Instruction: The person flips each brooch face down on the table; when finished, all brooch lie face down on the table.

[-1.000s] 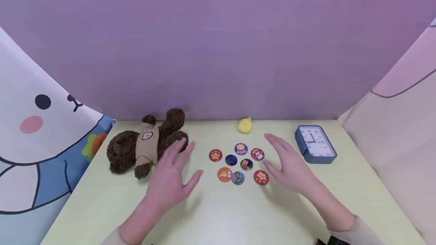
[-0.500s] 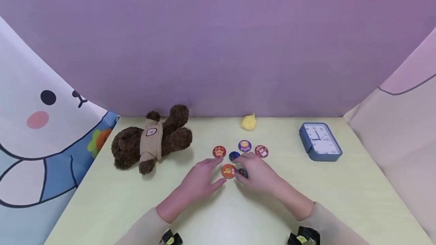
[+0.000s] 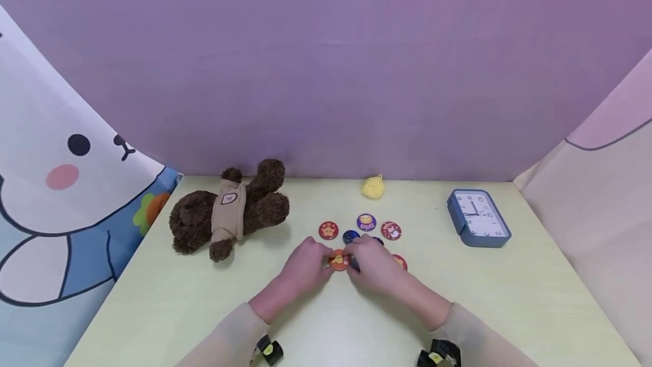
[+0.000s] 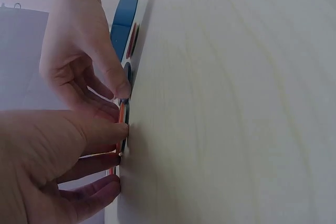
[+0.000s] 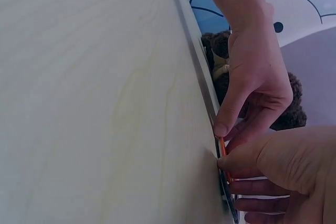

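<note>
An orange button badge (image 3: 338, 261) lies on the table between both hands. My left hand (image 3: 305, 265) pinches its left edge, with thumb and fingers at the rim. On its right edge, my right hand (image 3: 379, 265) has thumb and fingertips in a pinch. A blue portrait badge (image 3: 355, 264) is mostly hidden under the right fingers. In the left wrist view the orange badge (image 4: 123, 116) shows edge-on between the fingertips, lying flat near the tabletop. A dark blue badge (image 3: 350, 237) sits just beyond the right fingertips, and a red star badge (image 3: 401, 261) is partly covered by the right hand.
Farther back lie a red badge (image 3: 328, 230), a purple badge (image 3: 366, 222) and another red badge (image 3: 391, 230). A brown teddy bear (image 3: 229, 208) lies at left, a yellow ball-like trinket (image 3: 373, 187) at the back, a blue clock (image 3: 480, 218) at right.
Both hands have come inward from their spread positions over the table. They have closed in on the orange badge and now pinch it from both sides.
</note>
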{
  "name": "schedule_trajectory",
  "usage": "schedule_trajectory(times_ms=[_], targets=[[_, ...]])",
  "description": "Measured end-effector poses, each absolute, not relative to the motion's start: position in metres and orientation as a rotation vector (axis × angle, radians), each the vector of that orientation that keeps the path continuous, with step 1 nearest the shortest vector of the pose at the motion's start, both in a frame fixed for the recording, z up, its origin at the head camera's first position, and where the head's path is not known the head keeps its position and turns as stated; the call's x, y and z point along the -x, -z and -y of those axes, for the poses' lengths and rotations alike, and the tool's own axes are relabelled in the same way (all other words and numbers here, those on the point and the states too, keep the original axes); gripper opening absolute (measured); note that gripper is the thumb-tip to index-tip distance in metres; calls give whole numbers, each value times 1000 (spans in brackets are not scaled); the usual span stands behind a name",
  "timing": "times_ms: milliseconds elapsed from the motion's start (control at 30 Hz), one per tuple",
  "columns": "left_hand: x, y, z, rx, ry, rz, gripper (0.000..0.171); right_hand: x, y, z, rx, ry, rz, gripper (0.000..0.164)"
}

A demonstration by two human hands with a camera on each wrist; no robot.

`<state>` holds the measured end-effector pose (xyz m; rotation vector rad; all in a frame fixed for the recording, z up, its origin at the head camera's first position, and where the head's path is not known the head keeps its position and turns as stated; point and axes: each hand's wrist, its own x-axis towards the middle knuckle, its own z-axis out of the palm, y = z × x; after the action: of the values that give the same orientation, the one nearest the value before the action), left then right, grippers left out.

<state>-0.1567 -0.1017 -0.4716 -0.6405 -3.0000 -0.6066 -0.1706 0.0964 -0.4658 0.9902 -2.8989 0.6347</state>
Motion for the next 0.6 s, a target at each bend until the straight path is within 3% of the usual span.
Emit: schedule_trajectory(times_ms=[600], targets=[[157,466,115,613,783,2846,17,178,470,-94,-990,-852,2831,9]])
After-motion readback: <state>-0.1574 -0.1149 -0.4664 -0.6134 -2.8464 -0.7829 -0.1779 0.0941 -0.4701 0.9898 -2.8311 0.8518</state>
